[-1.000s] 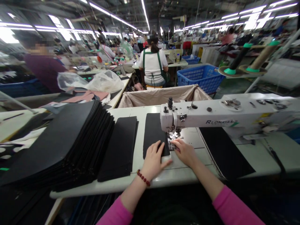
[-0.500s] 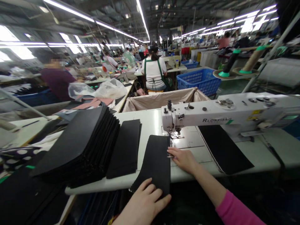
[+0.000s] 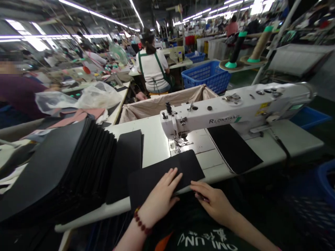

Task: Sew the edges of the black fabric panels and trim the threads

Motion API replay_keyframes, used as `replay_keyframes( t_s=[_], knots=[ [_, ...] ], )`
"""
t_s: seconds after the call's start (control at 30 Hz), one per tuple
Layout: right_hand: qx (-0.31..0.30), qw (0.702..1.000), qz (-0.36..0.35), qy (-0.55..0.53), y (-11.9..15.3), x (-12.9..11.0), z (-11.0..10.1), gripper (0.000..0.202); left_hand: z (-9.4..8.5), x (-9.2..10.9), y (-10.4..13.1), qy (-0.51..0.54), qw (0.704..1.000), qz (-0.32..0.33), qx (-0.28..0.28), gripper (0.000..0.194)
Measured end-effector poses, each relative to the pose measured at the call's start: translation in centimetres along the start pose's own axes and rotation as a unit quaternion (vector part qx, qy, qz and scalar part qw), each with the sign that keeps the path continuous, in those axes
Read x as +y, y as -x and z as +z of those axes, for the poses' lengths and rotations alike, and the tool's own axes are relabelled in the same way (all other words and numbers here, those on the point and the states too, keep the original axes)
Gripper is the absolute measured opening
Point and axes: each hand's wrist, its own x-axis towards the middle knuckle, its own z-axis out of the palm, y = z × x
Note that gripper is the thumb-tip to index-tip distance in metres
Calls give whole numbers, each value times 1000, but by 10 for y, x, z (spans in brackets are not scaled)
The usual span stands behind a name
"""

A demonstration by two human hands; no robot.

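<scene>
A black panel (image 3: 167, 167) lies slantwise on the pale sewing table (image 3: 154, 150), in front of the needle area of a white sewing machine (image 3: 199, 118). My left hand (image 3: 162, 191) rests on the panel with its fingers apart. Near the panel's right corner, at the table's front edge, my right hand (image 3: 209, 200) is closed on a small dark tool (image 3: 202, 197), probably snippers. Left of the panel lies a thin pile of black pieces (image 3: 127, 157), beside a tall stack of black panels (image 3: 60, 157).
More black pieces (image 3: 232, 148) lie under the machine arm. Behind the table is a bin lined with beige cloth (image 3: 162, 103), then a blue basket (image 3: 206, 76). A person in a white top (image 3: 153, 68) sits beyond. Thread cones (image 3: 237, 50) stand at the right.
The panel has turned from upright to slantwise. My left hand has moved up onto its middle, and my right hand has drawn back to the table edge. The view has shifted right.
</scene>
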Motion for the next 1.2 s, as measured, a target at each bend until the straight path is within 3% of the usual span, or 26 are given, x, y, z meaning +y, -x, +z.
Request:
replay_keyframes(
  t_s=[0.13,0.3,0.5,0.8,1.03,1.2],
  knots=[
    [93,991,84,-43,16,16,-20,25,31,54,-49,51,997,12,54,67],
    [122,970,206,37,35,43,-38,26,50,74,-66,64,990,-13,123,38],
    [80,973,211,47,41,47,-33,23,59,80,-69,95,985,45,138,13],
    [40,980,135,140,28,27,-35,16,49,73,-67,289,948,6,132,9],
    [27,959,132,251,17,28,-22,20,44,74,-68,294,949,12,115,12],
    [58,967,140,206,16,37,-29,21,25,61,-50,288,953,59,75,8]
  ],
)
